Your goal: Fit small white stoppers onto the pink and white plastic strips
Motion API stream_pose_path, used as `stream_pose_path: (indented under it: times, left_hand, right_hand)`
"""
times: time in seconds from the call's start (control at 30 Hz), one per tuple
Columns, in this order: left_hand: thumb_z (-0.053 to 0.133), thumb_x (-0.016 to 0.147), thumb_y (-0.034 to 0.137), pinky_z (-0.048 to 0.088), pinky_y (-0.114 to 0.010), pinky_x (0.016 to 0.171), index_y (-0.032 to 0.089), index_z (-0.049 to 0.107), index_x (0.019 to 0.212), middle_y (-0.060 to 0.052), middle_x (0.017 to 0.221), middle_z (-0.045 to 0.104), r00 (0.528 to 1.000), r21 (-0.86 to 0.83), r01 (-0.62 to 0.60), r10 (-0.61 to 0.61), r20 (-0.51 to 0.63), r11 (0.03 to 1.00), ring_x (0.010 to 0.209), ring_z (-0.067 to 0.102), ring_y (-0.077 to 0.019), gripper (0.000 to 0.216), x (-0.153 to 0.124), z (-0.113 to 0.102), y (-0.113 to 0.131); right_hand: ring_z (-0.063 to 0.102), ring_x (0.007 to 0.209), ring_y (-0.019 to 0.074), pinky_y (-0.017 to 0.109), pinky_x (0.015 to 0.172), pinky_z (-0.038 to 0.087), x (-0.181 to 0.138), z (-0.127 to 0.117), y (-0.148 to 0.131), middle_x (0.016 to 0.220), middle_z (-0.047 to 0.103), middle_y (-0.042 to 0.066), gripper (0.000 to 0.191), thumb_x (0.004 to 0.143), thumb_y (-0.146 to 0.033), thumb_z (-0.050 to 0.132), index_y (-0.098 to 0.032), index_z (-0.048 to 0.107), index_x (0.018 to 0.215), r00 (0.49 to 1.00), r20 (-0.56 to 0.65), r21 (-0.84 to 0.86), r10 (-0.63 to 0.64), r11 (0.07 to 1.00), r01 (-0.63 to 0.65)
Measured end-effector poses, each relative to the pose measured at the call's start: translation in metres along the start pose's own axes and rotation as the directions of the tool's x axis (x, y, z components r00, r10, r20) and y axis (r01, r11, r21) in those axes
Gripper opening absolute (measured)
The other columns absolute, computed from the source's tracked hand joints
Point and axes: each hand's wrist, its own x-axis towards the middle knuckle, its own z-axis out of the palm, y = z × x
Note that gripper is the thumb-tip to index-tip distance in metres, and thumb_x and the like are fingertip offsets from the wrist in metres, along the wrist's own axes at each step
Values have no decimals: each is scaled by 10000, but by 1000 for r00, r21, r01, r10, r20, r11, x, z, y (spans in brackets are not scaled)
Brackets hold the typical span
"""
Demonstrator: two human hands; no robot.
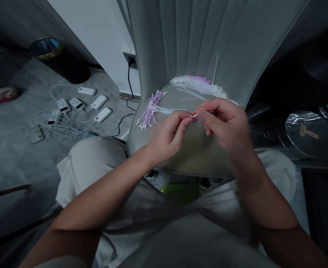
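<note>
My left hand (168, 134) is closed, thumb and forefinger pinching one end of a thin white strip (194, 116) above the chair seat. Fingertips of my right hand (227, 123) pinch the same strip close beside, so only a short length shows between the hands. To the left on the grey chair seat (169, 163) lies a bundle of thin purple and white strips (152, 108), with small knobbed ends fanned out. Behind my hands, a larger pile of similar white and purple strips (199, 85) rests against the backrest, one strip sticking up.
White power banks (99, 102) and tangled white cables (66, 124) lie on the floor at left. A dark bin (66, 61) stands behind them. A black plug (131, 61) sits in the wall socket. Clear round containers (306, 126) are at right, and something green (180, 193) shows below the seat.
</note>
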Motion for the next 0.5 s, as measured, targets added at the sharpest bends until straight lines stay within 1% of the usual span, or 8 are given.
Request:
stream_pose_path:
  times: [0.13, 0.33, 0.5]
  left_hand:
    - [447, 1051, 336, 540, -241, 791, 191, 605, 1012, -44, 972, 737, 1000, -9, 13, -13, 3, 1000, 904, 698, -118, 218, -1, 0, 1]
    - [431, 1052, 385, 558, -247, 785, 187, 625, 1034, -45, 951, 738, 1000, 11, 23, -23, 8, 1000, 840, 685, -110, 278, -1, 1, 0]
    - [461, 1044, 339, 547, -236, 788, 190, 626, 1024, -29, 947, 735, 1000, -25, 22, -22, -13, 999, 844, 676, -102, 223, -2, 1, 0]
  right_hand:
    - [482, 508, 46, 204, 441, 369, 0, 2, 0, 776, 679, -26, 116, 864, -265, 745, -215, 703, 769, 1000, -5, 2, 2, 1000, -2]
    - [495, 517, 50, 196, 450, 408, 0, 2, 0, 775, 690, -22, 122, 867, -267, 736, -209, 701, 765, 999, -16, -12, 38, 999, -38]
    - [502, 521, 40, 190, 458, 406, 0, 3, 1, 804, 705, -27, 105, 853, -231, 746, -208, 703, 760, 1000, -8, 26, 25, 999, -25]
